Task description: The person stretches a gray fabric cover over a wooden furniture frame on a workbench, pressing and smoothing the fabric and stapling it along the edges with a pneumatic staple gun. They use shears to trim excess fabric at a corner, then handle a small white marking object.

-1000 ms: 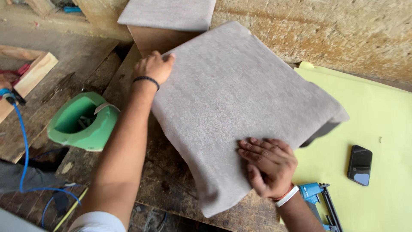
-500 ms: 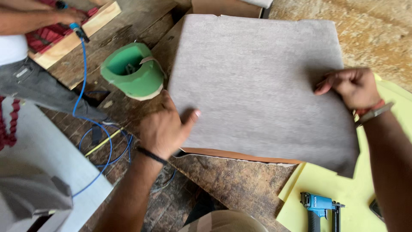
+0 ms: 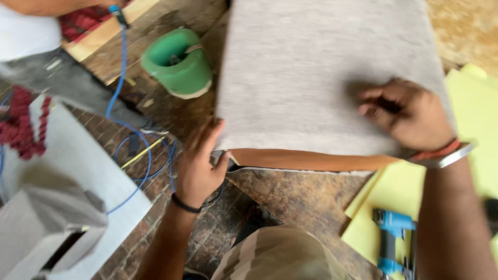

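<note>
The grey fabric sheet [image 3: 321, 72] is the largest item. It lies spread flat over a square panel at the upper centre of the head view. A brown wooden edge [image 3: 311, 159] of that panel shows below the near border of the fabric.

The desk [image 3: 290, 192] is dark, worn timber. It carries the panel and extends toward the viewer. A brick floor [image 3: 207, 233] lies to the lower left.

A yellow foam sheet [image 3: 384, 202] lies at the right, partly under the panel's near corner. A grey fabric-covered block [image 3: 52, 223] occupies the lower left corner.

A green round container [image 3: 179, 62], open at the top, stands just left of the fabric sheet. A blue hose [image 3: 122, 78] runs from the upper left down across the floor in loops. A blue staple gun [image 3: 391, 241] rests on the yellow foam near the bottom right.

The right hand [image 3: 410, 116] lies on the fabric near its right near corner, fingers curled and pinching the cloth; a bracelet sits at the wrist. The left hand [image 3: 199, 166] is at the near left corner of the fabric, fingers spread and extended, thumb touching the panel's corner. Motion blur hides whether it grips the cloth. The two hands are well apart.

Another person, in a white top and grey trousers, stands at the upper left.
</note>
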`<state>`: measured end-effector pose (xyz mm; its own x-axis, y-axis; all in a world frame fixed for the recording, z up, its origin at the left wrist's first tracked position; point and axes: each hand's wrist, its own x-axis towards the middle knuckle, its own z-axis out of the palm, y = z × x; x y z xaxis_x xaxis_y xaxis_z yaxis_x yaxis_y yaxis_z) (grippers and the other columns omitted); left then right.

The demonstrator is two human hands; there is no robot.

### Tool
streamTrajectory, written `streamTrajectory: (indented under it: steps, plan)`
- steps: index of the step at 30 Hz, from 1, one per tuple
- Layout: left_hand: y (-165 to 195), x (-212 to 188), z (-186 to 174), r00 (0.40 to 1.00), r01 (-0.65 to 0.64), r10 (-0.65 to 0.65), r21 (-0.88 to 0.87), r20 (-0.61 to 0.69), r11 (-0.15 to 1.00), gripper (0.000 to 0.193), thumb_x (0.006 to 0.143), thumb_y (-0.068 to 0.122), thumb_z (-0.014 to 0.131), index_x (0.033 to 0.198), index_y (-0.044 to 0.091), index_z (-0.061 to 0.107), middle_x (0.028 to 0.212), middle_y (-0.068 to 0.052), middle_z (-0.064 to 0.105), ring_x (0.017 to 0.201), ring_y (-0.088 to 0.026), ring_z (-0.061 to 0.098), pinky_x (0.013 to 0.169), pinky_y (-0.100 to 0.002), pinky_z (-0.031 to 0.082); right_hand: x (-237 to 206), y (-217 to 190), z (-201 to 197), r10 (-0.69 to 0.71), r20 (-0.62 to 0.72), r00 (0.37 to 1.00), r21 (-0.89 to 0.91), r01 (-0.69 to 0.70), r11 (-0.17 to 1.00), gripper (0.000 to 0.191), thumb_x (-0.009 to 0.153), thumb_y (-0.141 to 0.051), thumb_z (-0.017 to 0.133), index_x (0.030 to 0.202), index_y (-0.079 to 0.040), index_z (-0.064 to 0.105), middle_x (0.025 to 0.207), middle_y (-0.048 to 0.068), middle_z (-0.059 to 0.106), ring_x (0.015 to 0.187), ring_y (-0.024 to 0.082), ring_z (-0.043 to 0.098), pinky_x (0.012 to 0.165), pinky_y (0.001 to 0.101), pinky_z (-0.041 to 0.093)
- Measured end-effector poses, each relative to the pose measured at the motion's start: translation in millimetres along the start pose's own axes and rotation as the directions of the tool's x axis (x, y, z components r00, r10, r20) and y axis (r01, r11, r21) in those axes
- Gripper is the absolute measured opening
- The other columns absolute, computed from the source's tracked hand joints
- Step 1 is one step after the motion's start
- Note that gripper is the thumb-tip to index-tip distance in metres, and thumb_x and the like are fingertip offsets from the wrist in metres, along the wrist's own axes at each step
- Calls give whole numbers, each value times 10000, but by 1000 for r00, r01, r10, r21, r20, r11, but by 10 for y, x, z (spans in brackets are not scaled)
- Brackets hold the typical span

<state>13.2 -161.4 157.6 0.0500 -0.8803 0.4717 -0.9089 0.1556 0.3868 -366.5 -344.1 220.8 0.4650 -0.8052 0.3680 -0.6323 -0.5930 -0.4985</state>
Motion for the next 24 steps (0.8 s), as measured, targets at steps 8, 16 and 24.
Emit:
streamTrajectory:
  steps: [8,16,24]
  plan:
    - [1181,284,255,953,-262,220,203,208,944,803,858,405,712,1535,58,455,1608,-222,423,1495,-415,349,1242,-568,190,-2373,1147,33,508,-531,678,193,-487,852,151,931,-85,723,1073,-63,769,1070,136,751,990,296,719,897,378,560]
    - [2082,415,1044,934,-326,248,332,255,885,1040,789,533,775,1596,21,364,1648,-297,299,1529,-465,246,1221,-673,112,-4075,2425,-149,982,-177,64,78,-994,79,871,792,-290,771,1576,-260,395,1452,199,453,1250,388,577,1026,465,501]
    - [2099,251,1273,957,-288,242,407,162,867,1005,862,461,846,1632,26,369,1667,-304,321,1586,-460,242,1289,-666,115,-4224,2672,-106,990,-119,71,4,-997,72,821,807,-365,785,1551,-276,448,1468,193,444,1353,365,487,1099,465,440]
